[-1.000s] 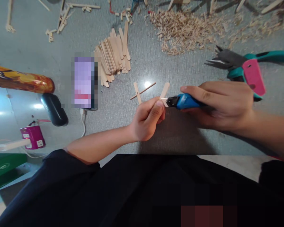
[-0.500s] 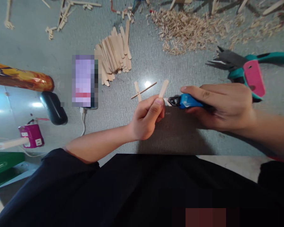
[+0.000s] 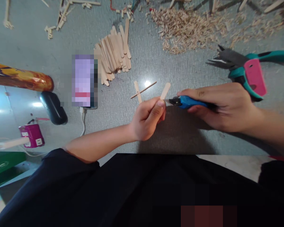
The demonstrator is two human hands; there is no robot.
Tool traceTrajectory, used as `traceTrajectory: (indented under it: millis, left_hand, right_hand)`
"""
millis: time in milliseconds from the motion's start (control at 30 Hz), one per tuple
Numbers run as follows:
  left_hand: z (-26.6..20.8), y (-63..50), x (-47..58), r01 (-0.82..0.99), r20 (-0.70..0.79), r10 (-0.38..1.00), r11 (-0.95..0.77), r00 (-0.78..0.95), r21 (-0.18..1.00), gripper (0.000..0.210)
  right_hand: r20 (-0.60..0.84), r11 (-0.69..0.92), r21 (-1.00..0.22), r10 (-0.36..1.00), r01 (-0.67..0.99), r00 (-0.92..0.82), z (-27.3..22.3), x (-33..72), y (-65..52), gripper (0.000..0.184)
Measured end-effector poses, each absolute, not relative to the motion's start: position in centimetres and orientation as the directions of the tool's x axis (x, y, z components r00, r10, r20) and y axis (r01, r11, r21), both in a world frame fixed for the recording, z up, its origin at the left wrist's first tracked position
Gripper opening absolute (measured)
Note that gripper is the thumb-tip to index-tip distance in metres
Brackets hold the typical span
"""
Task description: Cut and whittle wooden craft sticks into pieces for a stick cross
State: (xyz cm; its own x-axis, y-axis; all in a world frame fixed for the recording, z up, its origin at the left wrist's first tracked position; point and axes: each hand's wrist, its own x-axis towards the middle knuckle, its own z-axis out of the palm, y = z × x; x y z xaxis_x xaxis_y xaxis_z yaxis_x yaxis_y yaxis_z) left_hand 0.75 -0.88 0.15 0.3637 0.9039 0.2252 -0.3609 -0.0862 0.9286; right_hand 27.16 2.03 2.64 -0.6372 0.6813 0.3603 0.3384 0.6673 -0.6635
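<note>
My left hand pinches a wooden craft stick between thumb and fingers, its rounded end pointing up and right. My right hand is wrapped round a blue utility knife with a black tip. The blade points left, close to the stick beside my left thumb; whether it touches is hard to make out. Just beyond my left hand, a thin wooden strip lies crossed over another craft stick. Farther off is a pile of craft sticks.
Wood shavings are heaped at the back. Pliers with teal and pink handles lie at right. On the left are a blurred phone with its cable, a dark case, an orange-yellow packet and a purple power adapter.
The knife has turned, so its blade now shows thinner, edge-on. The craft stick in my left hand has shifted slightly down and right. Both hands keep their grips.
</note>
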Motion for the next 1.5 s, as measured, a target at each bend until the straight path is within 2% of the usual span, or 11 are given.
traceTrajectory:
  millis: [133, 267, 500, 600, 800, 1000, 1267, 1500]
  left_hand:
    - [0.4, -1.0, 0.8, -0.41, 0.189, 0.899, -0.012, 0.396, 0.912, 0.053]
    - [0.3, -1.1, 0.9, -0.423, 0.191, 0.909, -0.019, 0.37, 0.906, 0.052]
    - [0.3, -1.1, 1.1, -0.404, 0.166, 0.93, -0.02, 0.328, 0.914, 0.054]
    - [0.1, -0.9, 1.1, -0.394, 0.165, 0.935, -0.03, 0.315, 0.919, 0.056]
    - [-0.4, -0.9, 1.1, -0.38, 0.155, 0.939, -0.028, 0.308, 0.925, 0.062]
    - [-0.2, -0.7, 1.1, -0.355, 0.104, 0.932, 0.028, 0.346, 0.934, 0.069]
    - [-0.1, -0.6, 1.1, -0.453, 0.199, 0.913, -0.018, 0.356, 0.891, 0.055]
    - [0.0, -0.6, 0.9, -0.418, 0.207, 0.894, -0.025, 0.397, 0.908, 0.053]
  right_hand:
    - [0.407, 0.687, -0.628, 0.691, 0.366, -0.597, 2.3, 26.9, 1.7, 0.034]
    - [0.462, 0.719, -0.57, 0.68, 0.398, -0.569, 2.0, 26.6, 1.4, 0.034]
    - [0.583, 0.786, -0.315, 0.603, 0.532, -0.545, 1.3, 26.7, 2.0, 0.036]
    - [0.623, 0.783, -0.265, 0.585, 0.563, -0.519, 1.1, 26.9, 2.1, 0.04]
    - [0.522, 0.758, -0.399, 0.65, 0.516, -0.552, 1.8, 27.2, 1.9, 0.044]
    - [0.495, 0.755, -0.449, 0.656, 0.478, -0.57, 1.9, 27.0, 1.9, 0.041]
    - [0.477, 0.762, -0.462, 0.645, 0.454, -0.597, 1.7, 27.0, 2.2, 0.04]
    - [0.414, 0.718, -0.555, 0.676, 0.419, -0.609, 2.1, 27.1, 1.9, 0.037]
